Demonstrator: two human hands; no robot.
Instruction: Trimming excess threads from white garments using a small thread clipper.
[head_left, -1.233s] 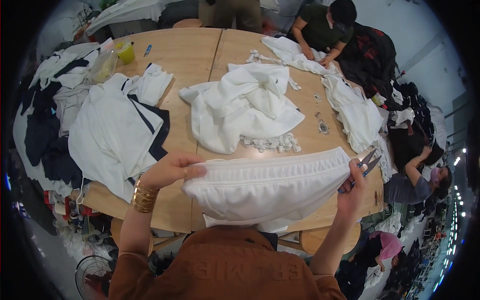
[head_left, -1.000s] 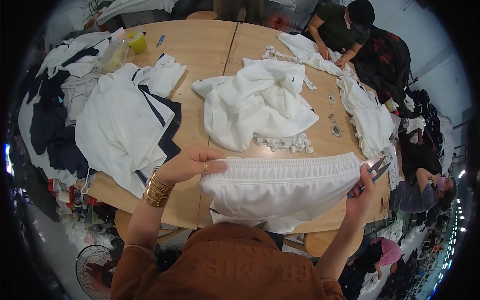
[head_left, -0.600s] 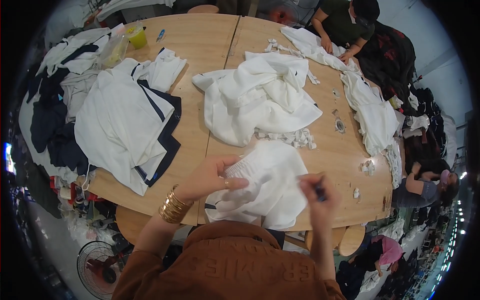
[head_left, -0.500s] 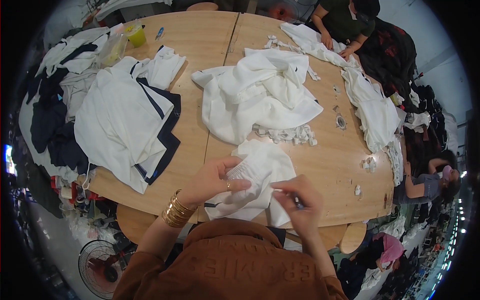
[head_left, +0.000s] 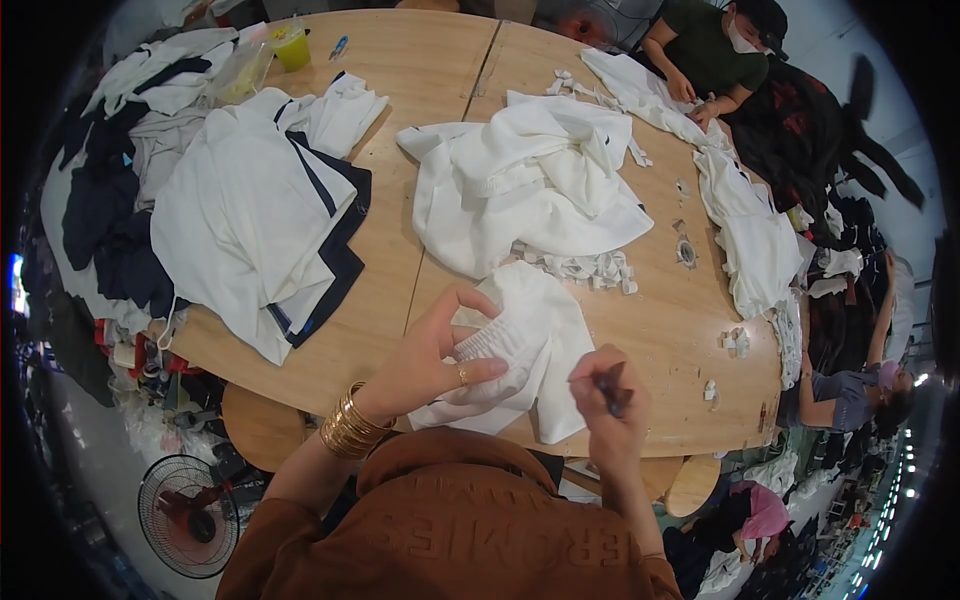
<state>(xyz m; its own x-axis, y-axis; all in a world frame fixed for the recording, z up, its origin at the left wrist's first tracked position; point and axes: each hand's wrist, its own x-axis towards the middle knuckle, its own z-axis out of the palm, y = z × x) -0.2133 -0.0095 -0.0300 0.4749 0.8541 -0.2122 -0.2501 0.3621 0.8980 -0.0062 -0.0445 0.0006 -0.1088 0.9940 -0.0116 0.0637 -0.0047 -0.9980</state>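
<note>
My left hand point(head_left: 440, 355), with gold bangles at the wrist, grips a white garment point(head_left: 560, 350) by its gathered elastic band point(head_left: 497, 340). The thumb presses on top of the band and the fingers curl behind it. My right hand point(head_left: 614, 400) is just right of this garment, apart from the band. Its fingers are closed round a small dark tool point(head_left: 614, 392), mostly hidden in the fist, so its kind is unclear. Beyond my hands lies a heap of white garments point(head_left: 530, 190), with small white fabric scraps point(head_left: 590, 270) at its near edge.
White garments with navy trim point(head_left: 250, 220) are stacked at the left, beside navy and grey clothes point(head_left: 110, 220). A yellow-green drink cup point(head_left: 290, 48) stands at the far left. Across the table a person point(head_left: 715, 60) handles white cloth point(head_left: 640, 95). A floor fan point(head_left: 188, 515) stands at lower left.
My right hand has drawn back from the band, slightly right and toward me. Left fingers have lifted a little, still holding the garment. The view has shifted slightly.
</note>
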